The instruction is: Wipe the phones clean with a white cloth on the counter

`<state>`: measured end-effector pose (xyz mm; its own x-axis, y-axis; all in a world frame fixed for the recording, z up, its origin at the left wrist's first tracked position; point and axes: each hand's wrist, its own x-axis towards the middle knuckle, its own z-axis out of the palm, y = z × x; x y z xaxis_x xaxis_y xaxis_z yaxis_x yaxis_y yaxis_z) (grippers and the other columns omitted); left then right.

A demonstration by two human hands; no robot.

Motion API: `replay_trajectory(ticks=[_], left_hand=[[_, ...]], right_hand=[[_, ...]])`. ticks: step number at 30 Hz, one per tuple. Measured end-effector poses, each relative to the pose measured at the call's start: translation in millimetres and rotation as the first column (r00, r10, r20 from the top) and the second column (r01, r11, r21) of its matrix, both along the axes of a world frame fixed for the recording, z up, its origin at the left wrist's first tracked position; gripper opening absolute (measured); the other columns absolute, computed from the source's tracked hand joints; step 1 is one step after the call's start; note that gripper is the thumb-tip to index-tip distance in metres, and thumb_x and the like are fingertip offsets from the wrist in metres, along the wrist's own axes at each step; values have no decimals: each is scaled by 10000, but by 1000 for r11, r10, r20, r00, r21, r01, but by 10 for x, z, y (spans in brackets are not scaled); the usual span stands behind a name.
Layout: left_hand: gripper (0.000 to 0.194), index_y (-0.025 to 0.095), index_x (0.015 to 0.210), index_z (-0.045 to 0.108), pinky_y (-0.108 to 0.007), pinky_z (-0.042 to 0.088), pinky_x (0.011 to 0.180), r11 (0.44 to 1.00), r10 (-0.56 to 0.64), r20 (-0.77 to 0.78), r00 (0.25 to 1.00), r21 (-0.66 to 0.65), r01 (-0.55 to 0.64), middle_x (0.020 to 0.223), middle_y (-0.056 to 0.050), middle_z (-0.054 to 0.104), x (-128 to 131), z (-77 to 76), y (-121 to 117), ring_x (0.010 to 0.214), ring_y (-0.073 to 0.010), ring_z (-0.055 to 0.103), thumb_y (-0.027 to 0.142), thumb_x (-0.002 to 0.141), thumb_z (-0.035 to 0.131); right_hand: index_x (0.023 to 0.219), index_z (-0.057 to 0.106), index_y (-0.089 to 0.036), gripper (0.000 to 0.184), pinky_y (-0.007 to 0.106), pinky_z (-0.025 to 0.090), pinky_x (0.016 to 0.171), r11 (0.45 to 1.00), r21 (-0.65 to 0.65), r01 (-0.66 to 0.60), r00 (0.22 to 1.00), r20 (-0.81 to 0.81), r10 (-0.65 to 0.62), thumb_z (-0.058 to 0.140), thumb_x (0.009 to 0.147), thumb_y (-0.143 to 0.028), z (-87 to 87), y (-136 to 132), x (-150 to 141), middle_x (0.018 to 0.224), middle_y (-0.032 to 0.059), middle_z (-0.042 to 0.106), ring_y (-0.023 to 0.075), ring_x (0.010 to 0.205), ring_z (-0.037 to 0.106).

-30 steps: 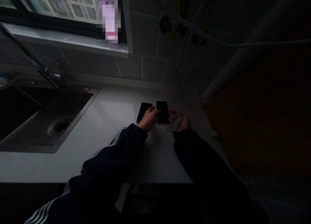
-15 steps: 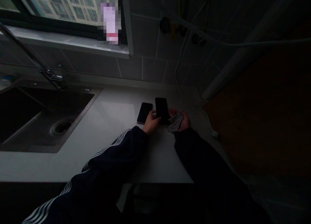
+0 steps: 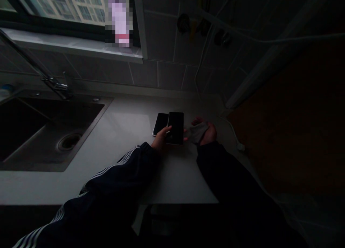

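Note:
My left hand [image 3: 161,137] is closed around a black smartphone [image 3: 176,129], thumb along its left edge and fingertips showing past its right edge. The phone is held above the countertop with its dark face up. A second phone [image 3: 160,123] lies on the white counter just behind and to the left, partly covered by the held one. To the right, my right hand [image 3: 208,133] grips a small grey cloth [image 3: 198,131], which hangs toward the held phone with a narrow gap between them.
At the left a steel sink [image 3: 58,169] with a chrome faucet [image 3: 55,84] is set into the counter [image 3: 121,162]. A white cable plug [image 3: 239,146] lies by the right edge. A pixelated pinkish object [image 3: 120,20] stands on the windowsill. Tiled wall [image 3: 172,75] bounds the back.
My left hand has moved slightly left and nearer with the phone, which now overlaps the lying phone. My right hand with the cloth has drawn away to the right.

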<state>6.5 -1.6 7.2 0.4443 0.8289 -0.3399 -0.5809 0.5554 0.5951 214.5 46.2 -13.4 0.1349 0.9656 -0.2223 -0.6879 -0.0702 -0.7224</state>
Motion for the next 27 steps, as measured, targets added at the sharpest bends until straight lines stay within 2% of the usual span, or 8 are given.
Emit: replay_trajectory(ticks=[4, 7, 12, 16, 19, 22, 24, 27], left_hand=[[690, 207, 1446, 515, -519, 563, 856, 994, -93, 41, 995, 62, 91, 1237, -190, 692, 12, 21, 5, 995, -340, 723, 652, 922, 464], [771, 229, 1470, 481, -520, 568, 814, 981, -165, 16, 986, 103, 163, 1202, -199, 706, 21, 59, -21, 867, -316, 737, 746, 907, 382], [821, 224, 1501, 420, -466, 578, 694, 961, -228, -9, 974, 156, 227, 1118, -192, 723, 31, 89, -54, 724, -284, 726, 777, 905, 304], [815, 206, 1518, 390, -467, 581, 689, 943, -284, -40, 958, 171, 286, 1112, -193, 721, 39, 47, -57, 771, -308, 736, 756, 922, 310], [825, 210, 1521, 402, -479, 581, 705, 924, -323, -59, 945, 195, 328, 1113, -190, 726, 55, 11, -60, 737, -299, 733, 766, 914, 339], [788, 223, 1494, 472, -467, 580, 785, 953, -246, -38, 969, 172, 248, 1150, -172, 728, 78, 12, -65, 846, -309, 741, 752, 920, 364], [756, 222, 1474, 509, -449, 568, 864, 978, -158, -16, 987, 132, 159, 1190, -156, 724, 88, 33, -64, 965, -312, 731, 731, 934, 365], [753, 202, 1454, 533, -468, 566, 874, 990, -108, -4, 994, 92, 108, 1198, -163, 723, 82, 60, -51, 977, -320, 728, 719, 950, 319]], right_hand=[[1072, 747, -193, 514, 254, 488, 534, 976, 136, 168, 926, 318, -204, 342, 1011, -503, -47, -13, 39, 659, -19, 665, 146, 559, 623], [1093, 750, -200, 510, 240, 484, 534, 940, 232, 250, 832, 445, -331, 418, 981, -572, -115, 27, 139, 664, -17, 666, 154, 597, 639], [1049, 737, -242, 386, 287, 583, 774, 893, 262, 366, 816, 371, -443, 484, 961, -519, -136, 149, 305, 1036, 25, 737, 194, 1036, 690], [1155, 717, -255, 340, 351, 497, 1055, 844, 395, 364, 754, 408, -516, 533, 966, -469, -7, 60, 219, 1293, 51, 663, 207, 1313, 553], [1290, 676, -282, 389, 384, 377, 1179, 812, 550, 195, 618, 575, -537, 578, 967, -475, 96, -127, 4, 1322, 65, 637, 214, 1302, 553], [1245, 703, -297, 406, 469, 333, 1215, 806, 542, -239, 563, 754, -340, 679, 903, -515, 147, -293, -193, 1388, 78, 607, 281, 1335, 535], [1254, 702, -300, 501, 533, 256, 1247, 733, 476, -487, 456, 854, -252, 739, 832, -567, 158, -354, -252, 1459, 74, 569, 328, 1424, 446], [1324, 667, -301, 511, 560, 264, 1241, 696, 498, -517, 424, 856, -297, 662, 887, -566, 155, -387, -243, 1489, 67, 550, 325, 1465, 395]])
